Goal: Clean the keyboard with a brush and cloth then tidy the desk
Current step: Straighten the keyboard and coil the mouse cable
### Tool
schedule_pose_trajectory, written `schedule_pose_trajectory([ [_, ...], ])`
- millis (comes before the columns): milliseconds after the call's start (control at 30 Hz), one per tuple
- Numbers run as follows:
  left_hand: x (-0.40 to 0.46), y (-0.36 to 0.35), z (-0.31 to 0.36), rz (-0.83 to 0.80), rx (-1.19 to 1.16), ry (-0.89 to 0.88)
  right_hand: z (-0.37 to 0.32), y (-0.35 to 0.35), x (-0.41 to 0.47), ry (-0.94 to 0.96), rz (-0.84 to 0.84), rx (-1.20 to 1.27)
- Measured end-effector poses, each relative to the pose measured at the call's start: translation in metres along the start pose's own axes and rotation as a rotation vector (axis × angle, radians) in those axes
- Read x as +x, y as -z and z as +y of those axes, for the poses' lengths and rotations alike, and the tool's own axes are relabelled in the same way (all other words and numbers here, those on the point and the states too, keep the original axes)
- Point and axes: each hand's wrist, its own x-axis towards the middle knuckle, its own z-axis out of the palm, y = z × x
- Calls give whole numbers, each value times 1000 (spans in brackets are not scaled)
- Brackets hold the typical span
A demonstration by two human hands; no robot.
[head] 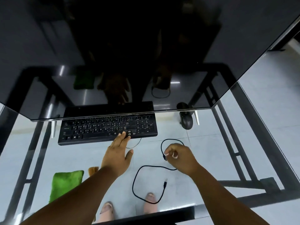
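A black keyboard (97, 129) lies on the glass desk (203, 143), its far edge under the dark monitor. My left hand (118, 151) rests flat with fingers apart, fingertips touching the keyboard's front edge near the arrow keys. My right hand (180, 157) is closed around a black cable (138, 181) that loops across the glass, its loose plug lying near the front. A green cloth (65, 184) sits at the front left. Beside it a brown brush (93, 170) peeks out from behind my left forearm.
A large dark monitor (113, 54) fills the upper view and overhangs the keyboard. A black mouse (186, 121) lies to the right of the keyboard. The desk's black frame (235, 151) and the tiled floor with my feet show through the glass.
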Motion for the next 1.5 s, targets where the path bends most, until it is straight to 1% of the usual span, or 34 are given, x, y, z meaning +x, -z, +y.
schedule_pose_trajectory([
  [67,-11,1,-2,8,-2,-10,-8,-9,-7,25,-185,-93],
  [133,-24,3,-5,16,-8,-24,-16,-19,-7,11,-256,-230],
  [200,-32,3,-5,8,-19,-23,-23,-25,-2,2,-238,-349],
  [267,-46,8,-6,-30,-50,4,-35,-33,-4,14,-214,-409],
  [367,-53,11,0,-91,-252,63,-47,-38,-4,4,-215,-369],
  [467,-55,16,9,-215,-389,154,-56,-41,-3,-8,-209,-433],
  [500,-55,18,12,-266,-418,193,-58,-41,-2,-21,-187,-413],
  [567,-57,23,15,-337,-502,280,-65,-42,-2,-23,-114,-297],
  [667,-54,32,16,-337,-756,374,-81,-34,3,21,-12,-135],
  [767,-51,53,18,-318,-1028,386,-104,-22,11,74,171,-15],
  [867,-46,82,21,-277,-1272,376,-114,-5,20,34,340,22],
  [933,-45,102,25,-327,-1364,409,-115,4,24,8,413,18],
  [1033,-47,125,27,-505,-1389,401,-114,10,30,-47,421,66],
  [1133,-53,143,26,-684,-1270,327,-113,9,39,-90,442,138],
  [1233,-60,159,24,-838,-1193,265,-119,10,41,-113,439,-2],
  [1300,-63,169,21,-910,-1184,234,-123,11,43,-113,456,-41],
  [1367,-64,175,18,-945,-1203,206,-127,12,46,-116,453,-11],
  [1433,-61,178,17,-919,-1336,186,-128,12,48,-112,375,-41],
  [1467,-57,180,18,-859,-1455,186,-129,11,50,-100,311,-53],
  [1500,-52,181,20,-760,-1594,194,-132,12,49,-81,234,-54],
])
